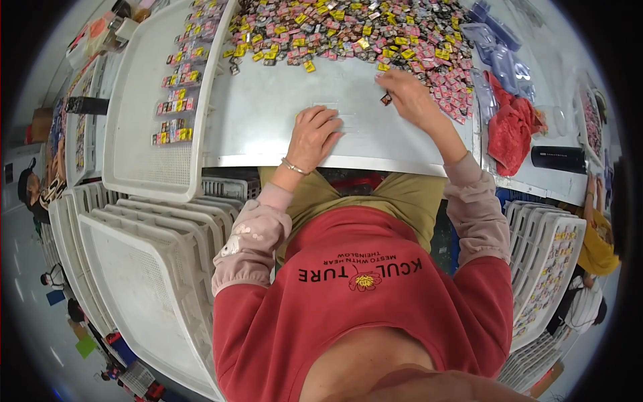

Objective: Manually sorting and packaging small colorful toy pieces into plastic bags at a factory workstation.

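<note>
My left hand (315, 137), with a bracelet at its wrist, rests on the pale tabletop (261, 120). Its bent fingers lie against a small clear plastic tray (347, 124), whose see-through outline is hard to make out. Farther right, my right hand (412, 99) is closed in a pinch, with a small dark wrapped piece (386, 99) at its fingertips. Just beyond it spreads a wide heap of small square wrapped pieces (335, 30) in pink, yellow and black. Whether more pieces are inside the right hand is hidden.
To the left, a white mesh tray (144, 100) carries filled clear packs (175, 107) in a row. Stacked white trays (134, 268) stand beside my left arm. At right lie a red cloth (507, 130), blue-tinted plastic trays (509, 67) and a black cylinder (558, 158). Other people work at both sides.
</note>
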The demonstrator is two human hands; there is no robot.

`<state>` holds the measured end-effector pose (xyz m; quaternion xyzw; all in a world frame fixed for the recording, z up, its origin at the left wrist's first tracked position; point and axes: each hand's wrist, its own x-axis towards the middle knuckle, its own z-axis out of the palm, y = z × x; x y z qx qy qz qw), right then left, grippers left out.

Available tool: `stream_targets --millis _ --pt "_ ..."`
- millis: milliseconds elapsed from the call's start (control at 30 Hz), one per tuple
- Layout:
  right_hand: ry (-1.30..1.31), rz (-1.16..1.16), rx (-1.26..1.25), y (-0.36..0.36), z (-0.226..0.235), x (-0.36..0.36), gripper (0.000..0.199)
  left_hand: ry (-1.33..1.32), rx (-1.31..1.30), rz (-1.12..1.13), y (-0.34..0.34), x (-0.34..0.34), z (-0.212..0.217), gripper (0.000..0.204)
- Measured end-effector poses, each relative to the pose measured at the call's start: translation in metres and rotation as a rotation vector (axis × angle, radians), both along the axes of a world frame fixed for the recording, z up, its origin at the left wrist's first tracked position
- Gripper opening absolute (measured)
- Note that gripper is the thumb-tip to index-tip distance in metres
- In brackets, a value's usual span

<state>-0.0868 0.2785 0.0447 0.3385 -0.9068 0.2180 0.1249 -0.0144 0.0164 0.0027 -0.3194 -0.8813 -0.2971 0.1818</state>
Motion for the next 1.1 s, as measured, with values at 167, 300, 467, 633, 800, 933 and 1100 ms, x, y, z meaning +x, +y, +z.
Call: stream_targets --millis 167,300,467,633,800,933,1100 --pt "-0.272 -0.236 -0.302 -0.008 0.002 -0.065 0.034 -0.043 0.033 0.003 0.004 -0.002 -0.009 0.024" --pt "-0.109 -0.233 -0.227 -0.067 -0.030 -0.094 0.026 -0.052 -0.019 0.028 0.002 0.001 -0.009 0.028" --pt "-0.123 -0.273 0.031 -0.068 -0.042 -0.113 0.023 -0.008 0.103 0.203 -0.025 0.008 0.019 0.032" --pt "0.001 -0.025 0.143 -0.042 -0.040 -0.101 0.024 -0.147 0.422 0.467 -0.082 0.020 0.006 0.029" --pt "0.033 0.003 0.281 -0.042 -0.040 -0.086 0.034 -0.073 0.318 0.484 -0.072 0.035 -0.002 0.022" --pt "0.099 -0.094 0.262 -0.044 -0.041 -0.077 0.026 -0.005 0.259 0.423 -0.049 0.029 0.002 0.021" --pt "0.027 -0.069 0.195 -0.037 -0.028 -0.071 0.022 0.009 0.234 0.406 -0.046 0.022 -0.008 0.020"
